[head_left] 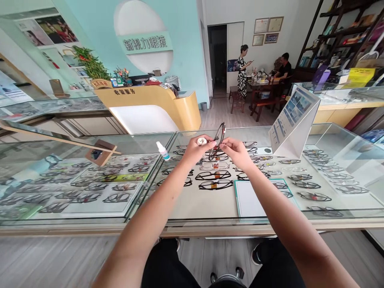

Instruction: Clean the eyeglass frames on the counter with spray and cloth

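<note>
And here are both hands, out over the glass display case (192, 206), with one pair of dark-framed eyeglasses (221, 135) pinched between them, turned on edge just above the countertop! The left hand (195, 150) closes its thumb and fingertips on the frame from one side while a crumpled white wad (201, 141), cloth or tissue, I can't tell which, sits tucked in its curl; that tuck seems to leave the fingertips free for the frame. Across from it, the right hand (236, 152) grips narrowly at the near part of the same frame, so the pair looks steadied from both sides, though exactly which part each fingertip presses is too small to call. Just beside the left hand, a small white bottle (163, 151) stands on the glass, slightly left, probably set there to be within reach yet out of the hands' way. Under the glass, rows of display eyeglasses (215, 185) lie spread out, likely so each shape reads from above. And beyond the right hand, a tent-shaped stand card (294, 122) leans on its own splayed panels, a shape that should keep it upright.
</note>
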Demonstrator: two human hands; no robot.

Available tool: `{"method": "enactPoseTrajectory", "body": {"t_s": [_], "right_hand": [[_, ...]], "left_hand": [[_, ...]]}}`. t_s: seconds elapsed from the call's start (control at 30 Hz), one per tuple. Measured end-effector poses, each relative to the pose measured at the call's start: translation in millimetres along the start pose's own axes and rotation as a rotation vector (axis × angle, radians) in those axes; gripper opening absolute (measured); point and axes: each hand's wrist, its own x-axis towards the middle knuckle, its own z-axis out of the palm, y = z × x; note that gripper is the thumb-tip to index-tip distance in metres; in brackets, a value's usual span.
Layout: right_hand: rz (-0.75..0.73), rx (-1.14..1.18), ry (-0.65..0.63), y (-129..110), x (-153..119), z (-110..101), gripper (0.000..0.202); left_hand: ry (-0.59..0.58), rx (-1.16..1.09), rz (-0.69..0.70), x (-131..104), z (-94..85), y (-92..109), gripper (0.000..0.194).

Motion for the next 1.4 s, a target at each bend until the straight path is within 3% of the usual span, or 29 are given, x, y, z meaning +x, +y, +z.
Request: {"method": "enactPoseTrajectory", "body": {"t_s": [0.1,0.2,0.37,0.5,0.67,0.8,1.0,1.17,1.4], "right_hand": [[-0.017,-0.055,0.044,-3.0,-0.9,-0.9,0.042],[-0.028,-0.112,0.054,-5.9,-3.7,0.3,0.043],[-0.064,-0.205,0.043,-7.6,-9.3,3.1,0.038],[-0.066,-0.255,0.072,-8.0,-12.0,3.1,0.034],[-0.039,-0.34,0.199,-7.9,-14.9,-1.5,0.03],[-0.014,-0.436,0.367,-8.5,-15.3,-9.8,0.029],[-0.21,-0.541,0.566,-8.9,-12.4,-17.6,0.034],[-0.371,-0.67,0.459,3.6,-12.3,-10.0,0.066],[-0.44,-0.773,0.422,13.0,-12.4,-7.6,0.065]], "left_hand": [[0.05,-0.077,0.013,-5.4,9.6,-14.8,0.041],[0.053,-0.071,-0.006,-9.5,7.9,-23.0,0.043],[0.043,-0.058,-0.039,-13.3,-0.3,-26.5,0.052],[0.028,-0.067,-0.015,-17.2,1.2,-26.5,0.046],[0.056,-0.102,0.066,-18.2,6.9,-28.9,0.043],[0.047,-0.106,0.012,-16.7,6.7,-32.5,0.048],[0.01,-0.008,-0.01,-19.4,8.8,-24.5,0.057],[0.013,-0.037,-0.019,-22.8,14.0,-19.9,0.059],[-0.005,-0.058,-0.007,-26.0,20.5,-19.7,0.055]]}}
